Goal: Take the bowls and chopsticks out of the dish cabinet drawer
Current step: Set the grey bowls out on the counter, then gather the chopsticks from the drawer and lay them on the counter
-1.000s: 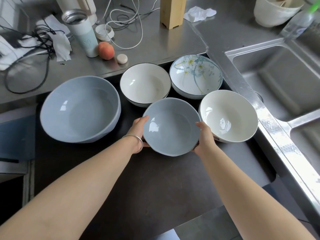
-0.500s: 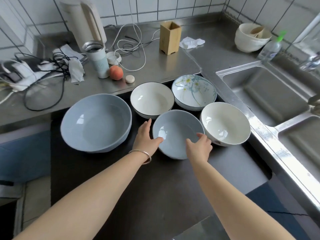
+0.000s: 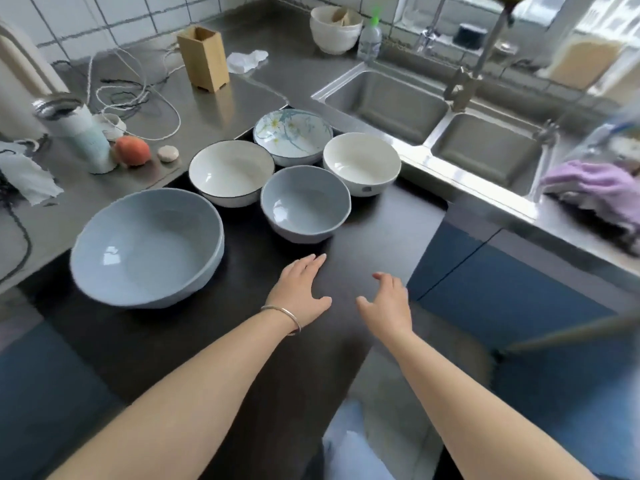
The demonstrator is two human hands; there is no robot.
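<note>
Bowls, the small blue bowl (image 3: pixel 304 202) nearest, sit grouped upright on the dark desk (image 3: pixel 377 233), so our left hand (image 3: pixel 300 291) and right hand (image 3: pixel 389 303) hover spread-fingered, holding nothing.

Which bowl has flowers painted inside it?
The flowered bowl, farthest back of the five, beside the sink. The other four are plain inside: two blue-grey, two white.

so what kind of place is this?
A home kitchen, most likely: a steel double sink with a tap set into a steel counter, tiled wall behind, and five bowls, such as the flowered bowl, set out on a dark surface.
</note>
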